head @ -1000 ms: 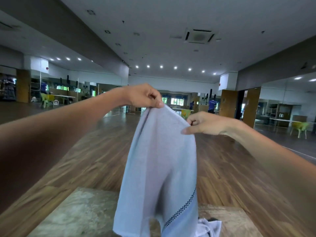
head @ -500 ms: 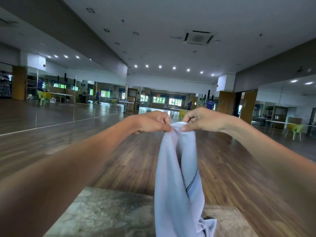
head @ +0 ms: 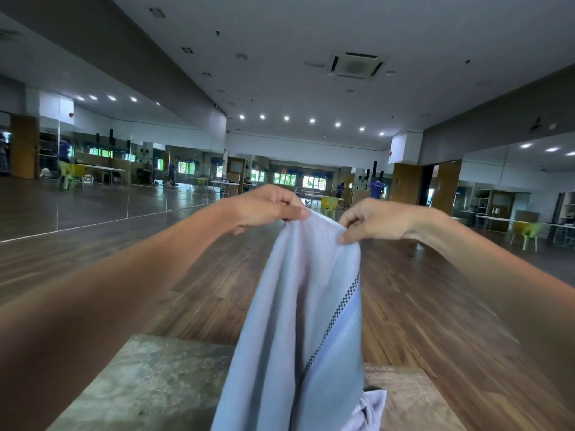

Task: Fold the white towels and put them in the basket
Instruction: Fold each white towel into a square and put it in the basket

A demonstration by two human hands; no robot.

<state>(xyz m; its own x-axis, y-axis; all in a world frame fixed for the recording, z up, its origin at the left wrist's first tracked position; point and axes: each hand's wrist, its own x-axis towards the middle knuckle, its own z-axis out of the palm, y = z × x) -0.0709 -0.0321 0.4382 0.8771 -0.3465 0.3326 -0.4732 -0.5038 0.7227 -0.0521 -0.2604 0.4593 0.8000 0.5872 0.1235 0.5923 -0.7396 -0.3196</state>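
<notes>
A white towel (head: 298, 312) with a dark checkered stripe hangs in the air in front of me, over the table. My left hand (head: 267, 206) pinches its top edge at the left. My right hand (head: 376, 220) pinches the top edge at the right, a short gap away. The cloth sags in folds between them and runs out of view at the bottom. Another bit of white cloth (head: 370, 409) lies on the table behind the hanging towel. No basket is in view.
A mottled grey-brown table (head: 149, 387) fills the bottom of the view. Beyond it lies a wide wooden floor (head: 435, 321). Mirrored walls, far tables, yellow-green chairs (head: 525, 233) and distant people in blue line the hall.
My hands met at the towel's top half a second ago, bunching it. Now they have drawn a little apart, spreading the top edge again.
</notes>
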